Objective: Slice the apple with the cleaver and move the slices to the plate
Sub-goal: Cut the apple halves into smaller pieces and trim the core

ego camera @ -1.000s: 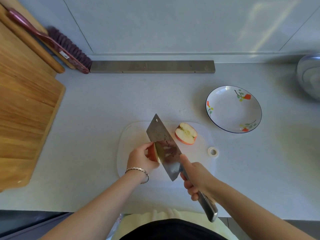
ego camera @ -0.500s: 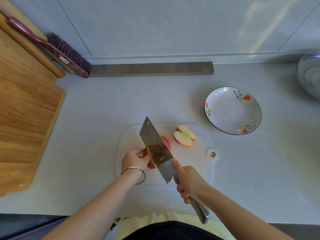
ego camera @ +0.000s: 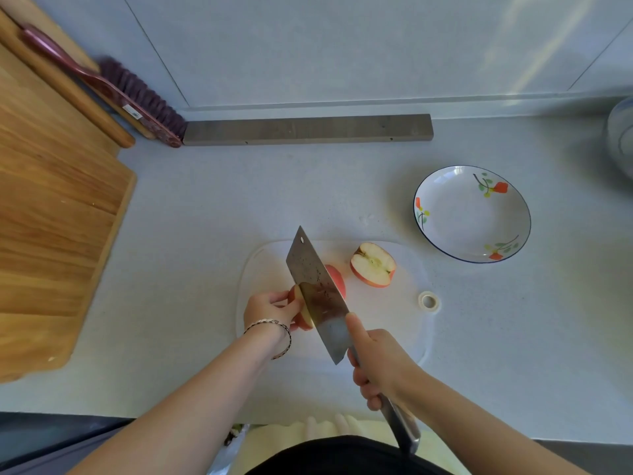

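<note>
On the white cutting board (ego camera: pixel 387 313) an apple half (ego camera: pixel 373 264) lies cut face up, to the right. My right hand (ego camera: pixel 378 363) grips the cleaver (ego camera: pixel 318 293) by its steel handle, forefinger along the blade. The blade stands in a second apple half. My left hand (ego camera: pixel 270 310) pinches the piece on the blade's left (ego camera: pixel 301 308). Red skin of the other piece (ego camera: pixel 337 279) shows right of the blade. The flowered plate (ego camera: pixel 472 214) sits bare of fruit at the right, beyond the board.
A small roll of tape (ego camera: pixel 429 300) lies at the board's right edge. A large wooden board (ego camera: pixel 51 217) fills the left side, with a brush (ego camera: pixel 113 87) leaning behind it. A grey bar (ego camera: pixel 308 129) lies along the wall. A metal pot (ego camera: pixel 621 138) peeks in at far right.
The cleaver has sunk deeper through the apple half, which now shows on both sides of the blade. My left hand has kept its pinch on the left piece.
</note>
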A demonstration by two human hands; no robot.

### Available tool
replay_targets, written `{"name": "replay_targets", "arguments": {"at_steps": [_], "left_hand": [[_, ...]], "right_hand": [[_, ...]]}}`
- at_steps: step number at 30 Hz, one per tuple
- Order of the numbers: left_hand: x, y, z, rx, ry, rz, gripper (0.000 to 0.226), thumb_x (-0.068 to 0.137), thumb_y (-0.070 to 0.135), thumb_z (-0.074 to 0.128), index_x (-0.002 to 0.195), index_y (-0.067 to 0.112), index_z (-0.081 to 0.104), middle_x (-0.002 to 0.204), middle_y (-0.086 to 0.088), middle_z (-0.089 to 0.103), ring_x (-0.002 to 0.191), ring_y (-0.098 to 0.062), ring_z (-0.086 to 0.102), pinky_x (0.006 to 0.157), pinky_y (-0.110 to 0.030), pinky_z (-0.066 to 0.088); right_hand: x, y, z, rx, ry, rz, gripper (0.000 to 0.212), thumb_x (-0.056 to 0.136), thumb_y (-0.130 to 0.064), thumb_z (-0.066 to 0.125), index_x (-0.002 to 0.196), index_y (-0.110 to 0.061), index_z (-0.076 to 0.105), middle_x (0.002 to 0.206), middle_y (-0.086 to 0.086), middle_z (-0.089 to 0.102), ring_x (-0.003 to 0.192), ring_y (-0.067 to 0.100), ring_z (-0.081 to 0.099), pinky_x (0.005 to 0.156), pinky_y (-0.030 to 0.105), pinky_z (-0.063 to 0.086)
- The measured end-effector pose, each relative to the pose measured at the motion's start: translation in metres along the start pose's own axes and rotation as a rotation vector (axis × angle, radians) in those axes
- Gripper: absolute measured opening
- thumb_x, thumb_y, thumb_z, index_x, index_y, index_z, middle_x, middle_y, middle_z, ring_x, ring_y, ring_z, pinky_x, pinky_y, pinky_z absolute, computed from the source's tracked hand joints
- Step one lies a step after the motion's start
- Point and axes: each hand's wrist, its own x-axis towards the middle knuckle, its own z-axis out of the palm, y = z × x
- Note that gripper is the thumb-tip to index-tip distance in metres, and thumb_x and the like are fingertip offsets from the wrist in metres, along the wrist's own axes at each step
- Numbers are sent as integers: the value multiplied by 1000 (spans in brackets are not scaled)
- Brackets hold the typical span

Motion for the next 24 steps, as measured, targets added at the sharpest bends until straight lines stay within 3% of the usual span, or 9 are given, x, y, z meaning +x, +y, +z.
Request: {"name": "replay_targets", "arguments": {"at_steps": [8,15,20,22,24], "left_hand": [[1,-2,4,26,18,32,32,73,4,75,104,-2,67,88,-16,68,82,-40,68,78,-52,57],[-1,-5,3,11,45,56,22,79,6,70,101,4,69,84,-15,70,80,-36,69,77,-44,58],[-1,-7,1,3,40,35,25,77,14,73,100,5,71,83,-12,73,76,-33,71,77,-42,59],[-4,-5,-4,-38,49,-10,23,80,8,68,103,5,69,86,-11,70,78,-33,69,71,-34,59],[-8,0,-13,-164,36,-73,19,85,-1,58,103,2,65,84,-13,66,74,-35,65,53,-28,57]], "right_hand": [[14,-3,4,-24,-2,-14,55,93,-62,22,72,-16,42,56,3,41,40,11,36,44,19,39],[35,2,31,-5,76,-194,56,96,-56,21,69,-11,41,52,1,40,37,10,36,40,21,38],[41,11,30,38,126,-222,55,96,-55,23,66,-12,41,53,2,42,38,11,38,40,20,38],[39,10,29,10,129,-245,55,96,-54,24,66,-13,43,53,1,42,39,11,39,41,21,39],[37,8,25,-3,116,-263,54,96,-55,25,65,-14,42,52,0,41,39,10,37,40,20,37]]}}
